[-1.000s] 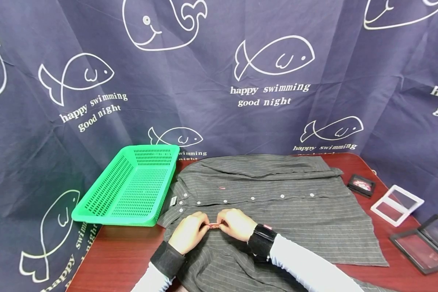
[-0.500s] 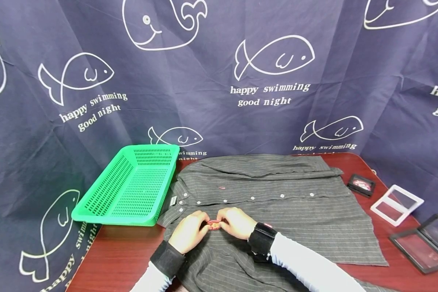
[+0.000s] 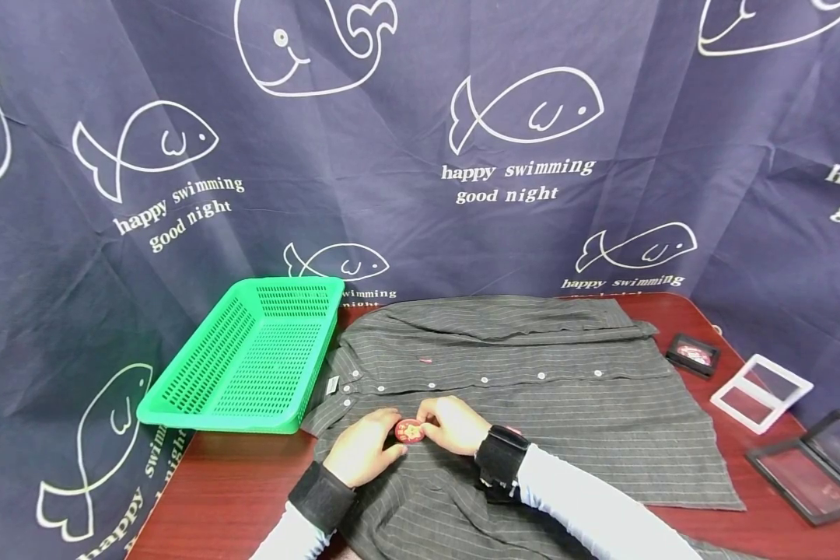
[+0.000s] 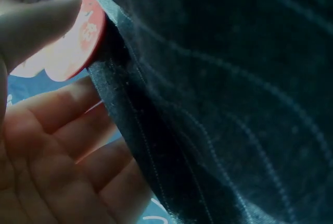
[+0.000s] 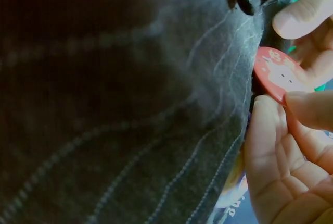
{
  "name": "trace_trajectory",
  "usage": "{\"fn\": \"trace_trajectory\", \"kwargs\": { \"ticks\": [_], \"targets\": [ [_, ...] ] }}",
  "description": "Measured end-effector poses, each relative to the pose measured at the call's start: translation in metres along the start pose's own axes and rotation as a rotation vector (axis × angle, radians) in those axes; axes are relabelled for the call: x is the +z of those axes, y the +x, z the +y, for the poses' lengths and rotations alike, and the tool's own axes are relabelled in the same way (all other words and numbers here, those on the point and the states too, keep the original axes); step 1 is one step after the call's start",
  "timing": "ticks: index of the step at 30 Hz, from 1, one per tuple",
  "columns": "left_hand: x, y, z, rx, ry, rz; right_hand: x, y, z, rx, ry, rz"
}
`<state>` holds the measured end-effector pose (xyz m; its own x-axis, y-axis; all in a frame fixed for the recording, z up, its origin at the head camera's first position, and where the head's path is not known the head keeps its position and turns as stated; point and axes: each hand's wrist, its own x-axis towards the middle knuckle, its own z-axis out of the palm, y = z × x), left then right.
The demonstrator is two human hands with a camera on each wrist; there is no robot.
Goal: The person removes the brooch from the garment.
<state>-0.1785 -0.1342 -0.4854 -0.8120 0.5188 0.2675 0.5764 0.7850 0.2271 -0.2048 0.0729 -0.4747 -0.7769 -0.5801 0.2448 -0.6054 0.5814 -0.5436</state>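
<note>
A round red badge with a yellow figure on it shows its face over the dark grey pinstriped shirt. My right hand pinches the badge's right edge between thumb and index finger, as the right wrist view shows. At the opposite edge, my left hand has its index finger against the badge while its thumb stands off from it. In the left wrist view the left fingers are extended beside a fold of shirt cloth. The back of the badge is hidden.
A green basket stands at the left. On the right lie a dark case with a red-and-white piece, a white frame and an opened black-rimmed case. A patterned curtain hangs behind the red-brown table.
The badge has turned from nearly edge-on to showing its face. My left thumb has come away from it, while the right hand has kept its pinch.
</note>
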Motion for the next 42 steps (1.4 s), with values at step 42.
{"fn": "trace_trajectory", "kwargs": {
  "ticks": [42],
  "targets": [
    [-0.0006, -0.001, -0.0039, -0.113, 0.002, -0.238, -0.0047, 0.0012, -0.0012, 0.077, 0.115, -0.11]
  ]
}}
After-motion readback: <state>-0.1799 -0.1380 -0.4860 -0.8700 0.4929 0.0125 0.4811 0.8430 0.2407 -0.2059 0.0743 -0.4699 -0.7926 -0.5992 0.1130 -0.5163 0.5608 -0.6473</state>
